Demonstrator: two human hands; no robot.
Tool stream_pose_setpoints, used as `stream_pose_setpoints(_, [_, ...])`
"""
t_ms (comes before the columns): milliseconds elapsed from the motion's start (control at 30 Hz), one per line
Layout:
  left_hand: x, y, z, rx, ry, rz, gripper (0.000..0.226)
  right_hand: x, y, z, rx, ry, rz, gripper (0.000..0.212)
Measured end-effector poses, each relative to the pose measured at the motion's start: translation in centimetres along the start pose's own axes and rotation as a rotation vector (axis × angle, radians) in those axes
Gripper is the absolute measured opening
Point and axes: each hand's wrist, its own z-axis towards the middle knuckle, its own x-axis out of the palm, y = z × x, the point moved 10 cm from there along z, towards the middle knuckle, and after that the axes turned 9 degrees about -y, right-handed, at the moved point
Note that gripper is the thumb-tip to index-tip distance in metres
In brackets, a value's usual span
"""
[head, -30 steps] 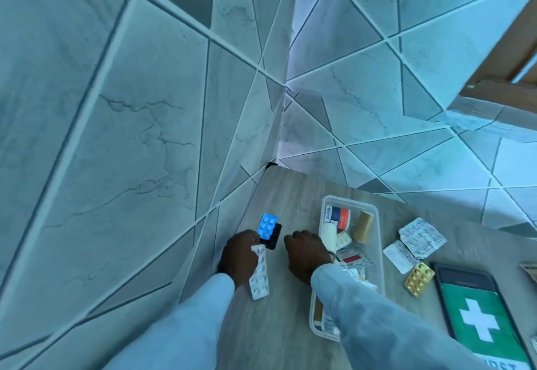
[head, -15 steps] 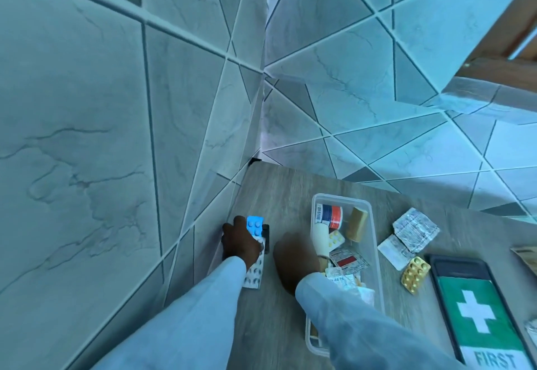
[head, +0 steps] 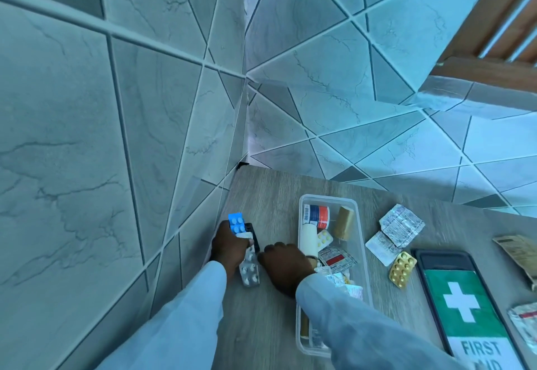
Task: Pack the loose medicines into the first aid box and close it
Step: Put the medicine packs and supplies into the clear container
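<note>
A clear plastic first aid box (head: 356, 212) stands open on the wooden table, holding a red and white roll, a tan bandage roll, a white tube and several packets. Left of it, my left hand (head: 229, 246) grips a stack of pill strips: a blue blister pack (head: 236, 223) on top, a black one beneath and a silver strip (head: 250, 269) hanging down. My right hand (head: 283, 263) rests knuckles up on the table between that stack and the box, its fingers curled, with nothing visible in it. The green lid (head: 462, 305), marked with a white cross, lies to the right.
Loose silver foil strips (head: 401, 225) and a gold blister pack (head: 402, 266) lie between the box and the lid. More packets (head: 523, 323) sit at the far right edge. Tiled walls close in on the table's left and back sides.
My left hand has lifted the pill strips a little and holds them higher against the wall side. My right hand stayed beside the box. The camera shifted slightly.
</note>
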Motion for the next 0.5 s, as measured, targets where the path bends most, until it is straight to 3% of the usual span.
stream_pose_setpoints(100, [-0.7,0.1,1.1,0.033,-0.012,-0.042,0.034,-3.8,-2.0,-1.4,0.136,-0.228,0.239,0.021])
stream_pose_setpoints(200, [-1.3,-1.9,-0.4,0.072,0.008,-0.083,0.036,-6.8,-9.0,-6.3,0.551,-0.549,0.487,0.012])
stream_pose_setpoints(267, [-0.8,-3.4,-2.1,0.098,0.055,-0.13,0.034,-5.9,-13.7,-10.3,0.827,-0.636,0.674,0.014])
stream_pose_setpoints(367, [1.4,-5.0,-5.1,0.128,0.158,-0.15,0.05,-3.4,-17.3,-13.6,0.996,-0.543,0.711,0.012])
stream_pose_setpoints(433, [3.0,-6.0,-7.2,0.153,0.211,-0.14,0.06,-2.6,-17.2,-13.4,0.92,-0.444,0.639,0.011])
stream_pose_setpoints(500, [4.5,-6.8,-9.5,0.199,0.255,-0.098,0.065,-3.3,-16.9,-13.4,0.85,-0.445,0.584,0.013])
